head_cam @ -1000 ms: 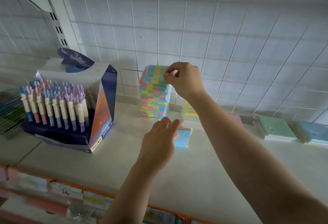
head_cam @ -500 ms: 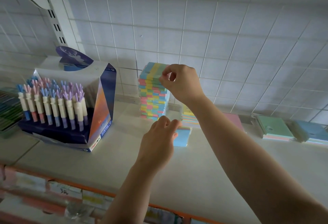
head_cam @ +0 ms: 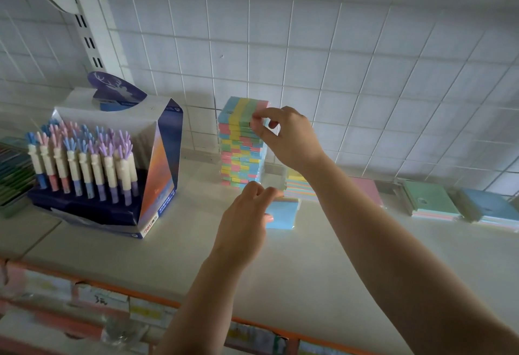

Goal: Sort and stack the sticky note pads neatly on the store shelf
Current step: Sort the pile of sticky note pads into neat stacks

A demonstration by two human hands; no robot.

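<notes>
Barely any shift since earlier frames: right hand (head_cam: pixel 283 135) stayed at top of tall stack of multicolour striped sticky note pads (head_cam: pixel 241 158), thumb and forefinger pinching right edge of topmost blue-yellow-green-pink striped pad (head_cam: pixel 238 111), which lay flat on stack. Left hand (head_cam: pixel 244 217) stayed lower, fingers curled, gripping left edge of light-blue square sticky note pad (head_cam: pixel 283 212) lying on white store shelf (head_cam: pixel 309 270) just in front of stack. Dark-blue cardboard pen display box (head_cam: pixel 163 158) stood left of stack; low green pad pile (head_cam: pixel 432 200) well right.
</notes>
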